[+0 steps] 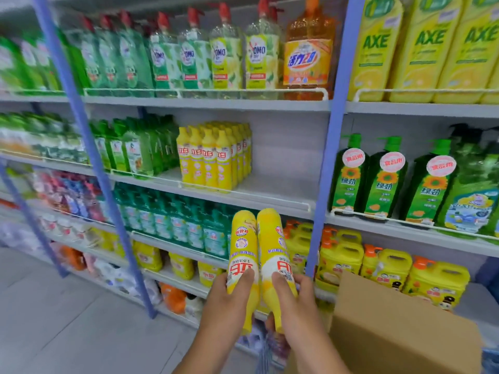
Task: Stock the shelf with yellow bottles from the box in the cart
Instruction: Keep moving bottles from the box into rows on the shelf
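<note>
Left bottle (241, 261): yellow, held inverted, base up, cap end hidden below the palm; grasped around the lower body by the left hand (229, 303).
Right bottle (272, 259): yellow, likewise inverted, touching the first along its side; grasped by the right hand (299, 306).
Position: both bottles are carried in front of the chest, below the target shelf (270, 197) and well apart from it.
Stocked row (213, 155): matching bottles are stood upright at the left of that shelf; bare space is seen to their right.
Step advice: each bottle is judged to need turning cap-up before being set behind the white rail, label forward, beside the row.
Box (399, 327): cardboard, just right of the right hand.
</note>
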Demonstrator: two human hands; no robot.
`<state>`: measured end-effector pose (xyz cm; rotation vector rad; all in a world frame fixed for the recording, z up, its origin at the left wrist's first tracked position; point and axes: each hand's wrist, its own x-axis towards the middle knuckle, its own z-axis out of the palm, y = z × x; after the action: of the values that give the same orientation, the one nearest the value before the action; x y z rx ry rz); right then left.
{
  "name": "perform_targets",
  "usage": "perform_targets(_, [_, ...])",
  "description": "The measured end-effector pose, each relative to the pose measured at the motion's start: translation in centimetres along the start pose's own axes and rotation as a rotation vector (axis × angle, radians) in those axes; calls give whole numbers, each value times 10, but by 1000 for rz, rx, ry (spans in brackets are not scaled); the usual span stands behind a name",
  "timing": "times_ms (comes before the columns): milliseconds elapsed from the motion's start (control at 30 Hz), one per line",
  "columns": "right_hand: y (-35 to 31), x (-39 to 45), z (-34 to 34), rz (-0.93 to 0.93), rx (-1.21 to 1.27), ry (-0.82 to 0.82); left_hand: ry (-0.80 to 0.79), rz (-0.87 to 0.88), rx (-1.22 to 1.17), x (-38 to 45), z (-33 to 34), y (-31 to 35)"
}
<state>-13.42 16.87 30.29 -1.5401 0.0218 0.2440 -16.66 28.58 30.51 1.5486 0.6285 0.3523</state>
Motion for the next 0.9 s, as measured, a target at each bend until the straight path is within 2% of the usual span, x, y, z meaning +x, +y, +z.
perform_targets(200, [-27, 31, 111, -39, -33, 74, -93, 35, 60, 88, -82, 33])
perform_targets(400, [-38, 70, 171, -27, -61, 133, -214, 78, 146, 156, -116, 55])
perform_targets(633, [-53, 134, 177, -37, -63, 221, -367, 57, 189, 228, -89, 71])
perform_targets(900, [-65, 235, 159, -24, -103, 242, -404, 13, 240, 308, -33, 88])
